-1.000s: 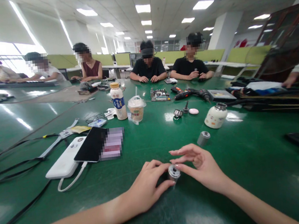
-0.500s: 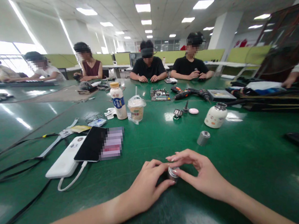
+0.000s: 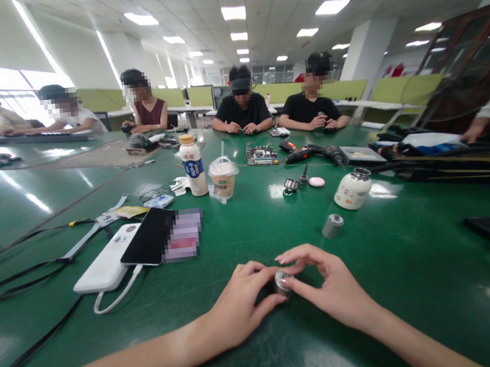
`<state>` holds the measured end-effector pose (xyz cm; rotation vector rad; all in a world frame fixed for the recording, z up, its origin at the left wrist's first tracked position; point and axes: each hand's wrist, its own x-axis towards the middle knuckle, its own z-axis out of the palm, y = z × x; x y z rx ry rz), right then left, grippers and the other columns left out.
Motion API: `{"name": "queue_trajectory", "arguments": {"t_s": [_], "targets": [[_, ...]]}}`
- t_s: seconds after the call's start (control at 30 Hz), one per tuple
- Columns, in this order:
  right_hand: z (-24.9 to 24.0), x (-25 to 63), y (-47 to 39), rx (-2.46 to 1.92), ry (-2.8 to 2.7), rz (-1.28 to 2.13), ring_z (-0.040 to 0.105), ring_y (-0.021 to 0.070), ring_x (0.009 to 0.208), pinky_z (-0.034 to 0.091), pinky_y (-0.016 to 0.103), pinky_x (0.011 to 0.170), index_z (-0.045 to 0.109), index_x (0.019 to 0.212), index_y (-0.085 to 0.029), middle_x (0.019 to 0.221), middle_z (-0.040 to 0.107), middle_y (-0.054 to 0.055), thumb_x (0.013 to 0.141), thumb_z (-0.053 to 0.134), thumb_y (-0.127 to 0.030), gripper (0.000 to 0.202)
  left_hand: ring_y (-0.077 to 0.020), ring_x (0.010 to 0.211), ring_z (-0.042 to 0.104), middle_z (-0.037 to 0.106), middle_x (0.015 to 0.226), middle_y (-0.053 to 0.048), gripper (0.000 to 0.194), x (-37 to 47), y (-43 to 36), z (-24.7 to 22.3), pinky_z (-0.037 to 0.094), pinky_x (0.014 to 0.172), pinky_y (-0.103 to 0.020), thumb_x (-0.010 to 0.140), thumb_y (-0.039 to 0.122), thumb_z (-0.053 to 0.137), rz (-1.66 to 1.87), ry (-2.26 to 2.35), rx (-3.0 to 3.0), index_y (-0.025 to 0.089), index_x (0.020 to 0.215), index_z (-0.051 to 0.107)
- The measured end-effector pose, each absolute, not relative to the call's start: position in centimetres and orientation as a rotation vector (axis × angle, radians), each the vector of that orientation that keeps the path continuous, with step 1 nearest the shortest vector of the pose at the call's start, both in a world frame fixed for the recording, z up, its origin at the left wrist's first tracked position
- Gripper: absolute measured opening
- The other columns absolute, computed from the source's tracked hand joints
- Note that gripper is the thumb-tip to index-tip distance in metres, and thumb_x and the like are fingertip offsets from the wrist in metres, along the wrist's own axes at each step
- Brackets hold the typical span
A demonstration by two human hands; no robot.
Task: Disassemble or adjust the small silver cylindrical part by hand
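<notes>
A small silver metal cylinder [image 3: 281, 285] stands on the green tabletop, between my two hands. My left hand [image 3: 243, 300] grips its side between thumb and forefinger. With thumb and fingertips, my right hand [image 3: 327, 277] pinches the top rim of the same cylinder; the fingers partly hide it. A second, similar silver cylinder [image 3: 332, 226] rests farther off, beyond my right hand. Past that one is a cream bottle [image 3: 353, 189] with face drawings and a bare metal neck.
To the left lie a white power bank [image 3: 109, 262] and a black phone [image 3: 148, 237] joined by a cable. Farther out are a milk tea bottle [image 3: 194, 168], a plastic cup [image 3: 222, 180], a circuit board [image 3: 262, 155] and a power drill [image 3: 312, 153]. Several people sit across the table [image 3: 216, 239].
My right fingers have shifted slightly at the top of the cylinder, its forefinger now more bent and showing more of the top. My left hand stays in place.
</notes>
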<state>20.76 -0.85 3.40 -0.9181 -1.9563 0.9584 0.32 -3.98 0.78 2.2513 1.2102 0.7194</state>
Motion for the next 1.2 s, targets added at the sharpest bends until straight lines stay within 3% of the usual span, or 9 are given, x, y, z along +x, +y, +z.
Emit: {"name": "queue_trajectory", "arguments": {"t_s": [0.3,0.57,0.7,1.0,1.2], "targets": [[3.4,20.6,-0.8,-0.800,-1.945,1.004,0.067,0.0218,0.104,0.053,0.039,0.095,0.068,0.095,-0.023,0.103,0.072,0.005,0.084,0.066,-0.015,0.013,-0.0224,0.106,0.053,0.060,0.114,-0.006,0.028,0.3,-3.9,0.4,0.043,0.095,-0.036,0.094,0.033,0.058,0.725,1.210,2.264,0.025,0.121,0.058],[2.9,20.6,-0.3,-0.722,-1.758,1.043,0.071,0.0188,0.095,0.056,0.034,0.090,0.066,0.092,-0.024,0.098,0.072,0.002,0.082,0.071,-0.015,0.014,-0.0223,0.105,0.054,0.061,0.114,-0.006,0.030,0.4,-4.0,0.6,0.043,0.095,-0.037,0.094,0.033,0.059,0.726,1.215,2.249,0.025,0.123,0.057],[2.2,21.5,1.7,-0.795,-1.706,1.019,0.073,0.0203,0.090,0.056,0.038,0.090,0.062,0.098,-0.023,0.104,0.071,0.005,0.081,0.073,-0.020,0.020,-0.0220,0.106,0.054,0.060,0.115,-0.006,0.031,0.4,-4.1,0.7,0.042,0.096,-0.037,0.094,0.031,0.060,0.718,1.221,2.235,0.026,0.124,0.057],[-1.0,23.4,4.4,-0.991,-1.907,1.057,0.071,0.0247,0.098,0.054,0.046,0.093,0.061,0.106,-0.020,0.112,0.069,0.009,0.081,0.071,-0.023,0.026,-0.0219,0.106,0.054,0.061,0.115,-0.005,0.033,0.4,-4.0,0.8,0.043,0.096,-0.037,0.093,0.031,0.060,0.713,1.236,2.230,0.027,0.126,0.056],[-0.2,22.9,4.1,-0.977,-1.795,1.104,0.073,0.0259,0.095,0.057,0.046,0.091,0.062,0.100,-0.019,0.109,0.071,0.011,0.079,0.074,-0.031,0.026,-0.0220,0.106,0.054,0.061,0.115,-0.006,0.034,0.5,-3.9,0.7,0.043,0.096,-0.037,0.093,0.031,0.061,0.712,1.234,2.231,0.027,0.126,0.056]]}}
